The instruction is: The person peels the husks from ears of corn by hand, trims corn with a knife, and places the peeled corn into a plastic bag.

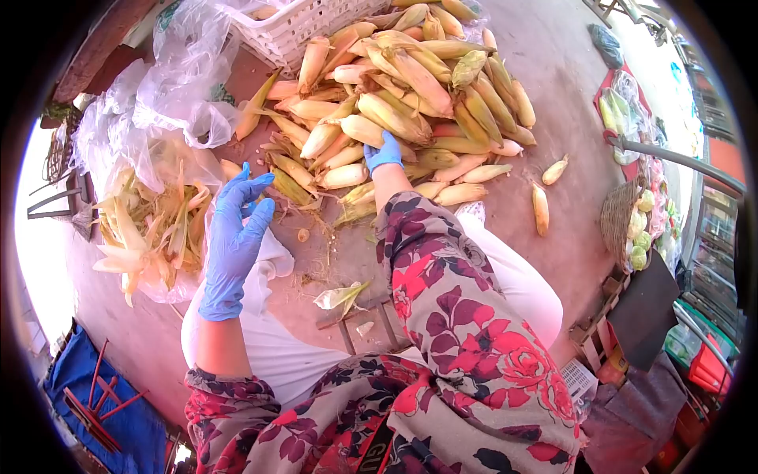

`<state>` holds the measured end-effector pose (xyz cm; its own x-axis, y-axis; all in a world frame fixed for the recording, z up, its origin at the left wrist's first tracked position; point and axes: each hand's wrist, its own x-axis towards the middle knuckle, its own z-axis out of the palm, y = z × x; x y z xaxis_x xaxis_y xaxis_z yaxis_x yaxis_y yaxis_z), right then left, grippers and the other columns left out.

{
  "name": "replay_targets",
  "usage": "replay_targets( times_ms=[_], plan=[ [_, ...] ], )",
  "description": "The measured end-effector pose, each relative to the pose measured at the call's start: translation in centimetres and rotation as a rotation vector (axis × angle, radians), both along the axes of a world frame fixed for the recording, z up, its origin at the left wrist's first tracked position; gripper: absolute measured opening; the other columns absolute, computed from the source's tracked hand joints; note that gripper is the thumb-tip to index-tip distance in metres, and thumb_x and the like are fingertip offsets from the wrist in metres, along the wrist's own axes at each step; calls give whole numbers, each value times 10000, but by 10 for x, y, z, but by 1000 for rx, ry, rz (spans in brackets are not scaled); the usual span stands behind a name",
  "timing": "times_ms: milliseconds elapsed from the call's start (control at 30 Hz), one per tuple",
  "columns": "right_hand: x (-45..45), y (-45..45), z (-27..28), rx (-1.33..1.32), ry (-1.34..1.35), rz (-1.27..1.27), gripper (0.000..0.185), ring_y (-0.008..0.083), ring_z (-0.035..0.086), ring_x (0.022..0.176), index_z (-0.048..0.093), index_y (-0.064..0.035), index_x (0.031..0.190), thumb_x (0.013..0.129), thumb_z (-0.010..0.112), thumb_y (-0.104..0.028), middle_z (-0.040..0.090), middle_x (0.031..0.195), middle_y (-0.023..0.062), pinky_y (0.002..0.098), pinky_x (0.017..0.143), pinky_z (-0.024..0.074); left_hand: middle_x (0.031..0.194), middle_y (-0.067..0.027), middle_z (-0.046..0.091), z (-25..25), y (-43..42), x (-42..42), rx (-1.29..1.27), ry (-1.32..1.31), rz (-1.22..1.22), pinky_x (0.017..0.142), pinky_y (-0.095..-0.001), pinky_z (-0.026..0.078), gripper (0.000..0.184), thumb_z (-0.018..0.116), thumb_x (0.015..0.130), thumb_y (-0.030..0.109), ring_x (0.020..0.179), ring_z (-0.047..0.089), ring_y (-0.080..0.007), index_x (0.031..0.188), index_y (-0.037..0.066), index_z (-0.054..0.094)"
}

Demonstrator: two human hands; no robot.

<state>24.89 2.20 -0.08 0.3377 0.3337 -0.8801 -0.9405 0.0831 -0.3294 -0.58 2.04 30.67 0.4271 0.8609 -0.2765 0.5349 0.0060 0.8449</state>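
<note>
A big heap of corn ears, most still in pale green and yellow husk, lies on the floor in front of me. My right hand, in a blue glove, reaches to the near side of the heap and is closed on the end of one ear of corn. Its fingertips are partly hidden. My left hand, gloved too, hangs in the air left of the heap, with fingers apart and nothing in it. Left of it, a clear plastic bag holds stripped corn husks.
A white plastic crate stands behind the heap. Two loose corn ears lie to the right, and a husk piece lies between my legs. Farther right is a wicker basket with cabbages. A blue cloth is at lower left.
</note>
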Motion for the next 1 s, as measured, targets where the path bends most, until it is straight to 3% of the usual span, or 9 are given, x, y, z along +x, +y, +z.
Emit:
replay_targets(
  times_ms=[67,167,233,400,600,733,867,967,1000],
  plan=[
    [-7,-14,30,-19,-191,67,360,181,553,871,517,-86,1093,779,672,-167,571,1007,59,294,745,463,1287,-91,443,-1,-2,2,45,46,-51,915,-272,366,370,563,837,118,1086,466,-166,1191,20,521],
    [-22,-55,84,223,-725,627,432,148,565,835,505,-18,1099,744,711,-154,585,997,73,272,731,472,1291,-114,454,4,-6,6,182,131,-137,940,-305,362,446,623,810,170,1145,452,-217,1211,20,498],
    [-30,-77,148,448,-747,774,465,131,558,845,505,4,1086,720,739,-164,586,985,70,264,724,472,1293,-126,458,11,-16,13,211,106,-167,960,-325,354,526,665,786,213,1176,437,-244,1237,23,471],
    [-68,-135,308,580,-929,966,499,109,556,788,530,10,1030,664,792,-206,602,904,59,253,696,470,1204,-104,514,18,-61,32,-2,-535,-104,940,-309,385,663,722,742,294,1086,493,-175,1267,11,432],
    [-96,-206,365,539,-1264,882,483,110,554,753,536,17,1002,659,796,-200,599,851,63,249,690,466,875,-21,621,61,-145,42,-166,-898,249,737,-222,454,244,538,898,187,802,551,-86,998,-20,620],
    [-122,-239,371,638,-1094,654,465,112,534,837,499,14,1064,715,750,-165,569,958,64,243,761,445,956,-32,618,87,-183,36,-333,-1024,374,742,-237,469,301,474,929,236,817,569,-106,1046,-13,596],
    [-132,-266,387,824,-906,533,437,113,515,889,474,0,1117,779,688,-176,541,1013,58,240,804,428,1142,-122,560,107,-205,34,-436,-1363,260,949,-329,395,413,336,965,303,1033,542,-223,1147,-18,520],
    [-128,-275,396,917,-873,511,429,121,514,913,462,4,1153,830,616,-234,540,1028,63,245,823,422,1150,-139,556,110,-216,28,-677,-1584,244,998,-365,352,432,316,968,314,1084,513,-251,1190,-16,484],
    [-125,-276,399,942,-832,490,427,125,514,921,461,6,1157,839,599,-244,540,1035,66,249,830,421,1071,-120,579,119,-221,29,-752,-1604,399,965,-381,379,418,304,970,321,1034,525,-247,1138,-10,496]
  ],
)
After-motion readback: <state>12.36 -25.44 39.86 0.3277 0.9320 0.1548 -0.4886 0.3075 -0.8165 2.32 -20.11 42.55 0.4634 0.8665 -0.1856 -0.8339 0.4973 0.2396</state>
